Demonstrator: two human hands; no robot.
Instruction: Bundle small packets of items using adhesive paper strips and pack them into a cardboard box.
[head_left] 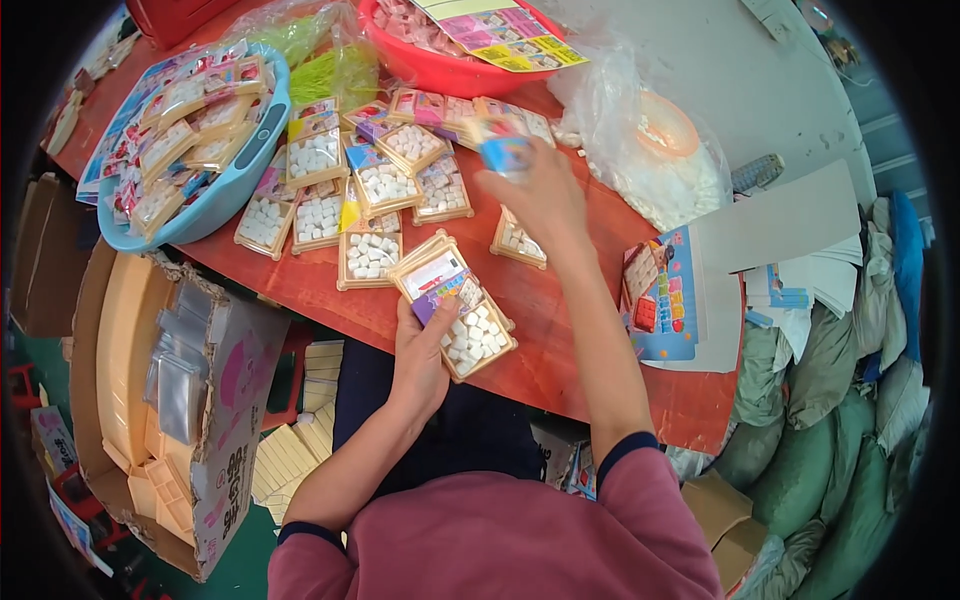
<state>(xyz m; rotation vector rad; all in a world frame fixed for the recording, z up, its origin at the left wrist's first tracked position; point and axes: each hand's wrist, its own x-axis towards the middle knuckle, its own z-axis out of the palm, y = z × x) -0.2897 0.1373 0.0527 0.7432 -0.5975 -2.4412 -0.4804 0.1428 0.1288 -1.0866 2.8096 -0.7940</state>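
My left hand [418, 362] grips a tan plastic tray [476, 338] at the table's front edge. White cube-shaped pieces fill its near part, and a purple printed packet lies in the far part. Over the far side of the table, my right hand [545, 200] is blurred by motion, with its fingers closed on a small blue packet [506, 156]. Several similar trays [384, 187] of white pieces lie grouped and partly stacked just left of that hand. Another filled tray [519, 240] sits below my right wrist, partly hidden by it.
At the left, a blue basin [262, 150] is heaped with packed trays. A red basin [490, 84] of pink packets stands at the back, beside a clear bag [665, 190] of white pieces. Printed sheets [665, 300] lie right; an open carton [235, 400] stands below left.
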